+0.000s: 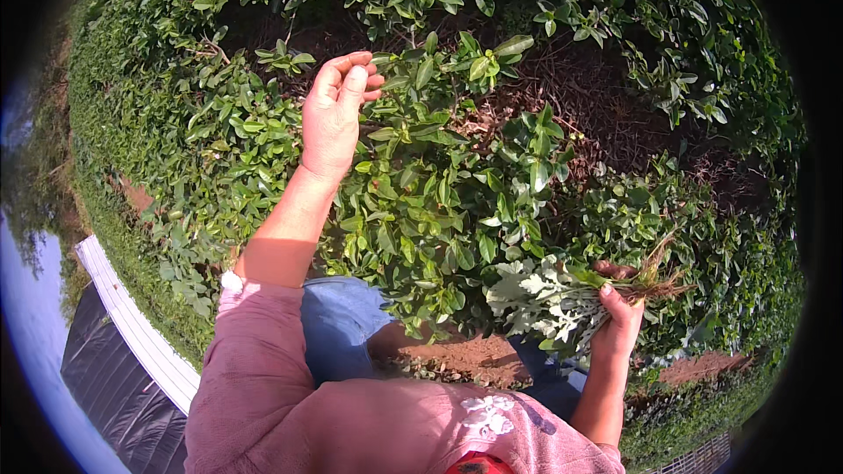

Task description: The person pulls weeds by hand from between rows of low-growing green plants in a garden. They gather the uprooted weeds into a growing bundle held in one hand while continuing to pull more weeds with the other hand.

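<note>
My left hand (337,95) reaches out over the shrub with its fingers loosely curled and the thumb near the index finger. I see nothing held in it. Just to the right of its fingertips are glossy green shrub leaves (425,72). Low on the right, my right hand (619,316) grips a bunch of uprooted weeds (546,296). Their pale, lobed leaves point left, and the thin brown roots (662,286) stick out to the right past the thumb. Part of the stems is hidden by the hand.
Dense green shrubs (244,112) surround me, with dry twigs and shaded ground (612,105) in a gap at the upper right. Brown soil (467,355) shows between my jeans-clad legs (342,322). At the far left stands a dark panelled structure (118,382) with a white edge (138,316).
</note>
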The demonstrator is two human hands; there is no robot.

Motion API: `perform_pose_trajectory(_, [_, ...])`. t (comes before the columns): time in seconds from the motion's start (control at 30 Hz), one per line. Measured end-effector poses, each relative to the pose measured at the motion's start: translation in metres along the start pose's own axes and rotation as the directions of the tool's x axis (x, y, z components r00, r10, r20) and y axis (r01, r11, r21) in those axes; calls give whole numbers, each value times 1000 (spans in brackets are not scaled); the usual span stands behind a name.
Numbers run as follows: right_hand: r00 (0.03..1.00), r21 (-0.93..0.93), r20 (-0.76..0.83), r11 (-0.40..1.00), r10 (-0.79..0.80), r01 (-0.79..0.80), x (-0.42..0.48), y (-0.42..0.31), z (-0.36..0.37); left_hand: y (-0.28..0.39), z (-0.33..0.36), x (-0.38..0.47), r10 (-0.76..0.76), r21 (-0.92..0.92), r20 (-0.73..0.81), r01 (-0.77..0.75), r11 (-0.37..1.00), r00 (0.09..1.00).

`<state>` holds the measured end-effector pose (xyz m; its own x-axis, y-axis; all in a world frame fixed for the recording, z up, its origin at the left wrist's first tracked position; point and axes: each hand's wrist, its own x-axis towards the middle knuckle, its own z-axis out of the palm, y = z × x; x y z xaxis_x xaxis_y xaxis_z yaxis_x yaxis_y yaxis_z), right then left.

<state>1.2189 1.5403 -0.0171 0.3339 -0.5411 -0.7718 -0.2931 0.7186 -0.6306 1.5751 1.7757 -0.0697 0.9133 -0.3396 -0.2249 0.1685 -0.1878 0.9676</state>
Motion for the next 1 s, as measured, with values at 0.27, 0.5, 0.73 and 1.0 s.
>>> perform_pose_trajectory(0.27, [949, 37, 102, 954, -299, 296, 35, -15, -13, -62, -92, 99, -247, 81, 46, 243, 967, 968])
perform_pose_trajectory(0.5, [850, -46, 241, 870, -468, 492, 40, -15, 8, -119, -75, 110, -454, 949, 263, -144, 279, 851])
perform_pose_trajectory(0.73, [898, -34, 214, 916, -385, 401, 34, -6, 7, -106, -49, 114, -478, 942, 230, -317, -109, 848])
perform_pose_trajectory(1.0, [895, -44, 204, 909, -397, 414, 26, -11, 12, -152, -27, 168, -823, 962, 198, 55, 267, 532])
